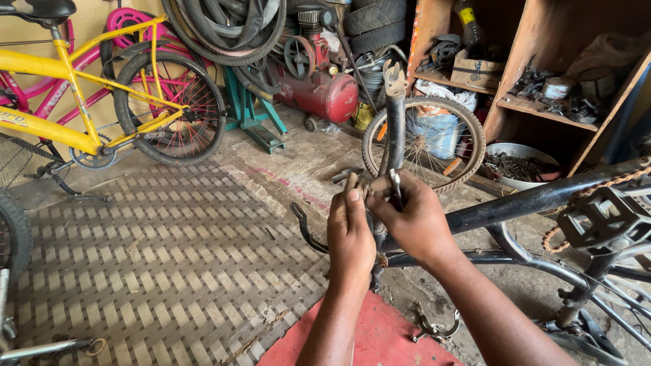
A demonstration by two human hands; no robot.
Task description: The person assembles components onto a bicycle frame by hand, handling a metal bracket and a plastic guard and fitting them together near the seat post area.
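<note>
Two hands, left hand (pixel 350 234) and right hand (pixel 411 220), both clamped on dark, worn upturned fork (pixel 395 129).

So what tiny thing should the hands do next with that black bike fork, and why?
Probably a small turn with the metal tool in the right hand, while the left hand holds steady. Both hands meet at the black fork of the upside-down bike frame, and the tool sits right where their fingers pinch. What it grips is too small to tell.
</note>
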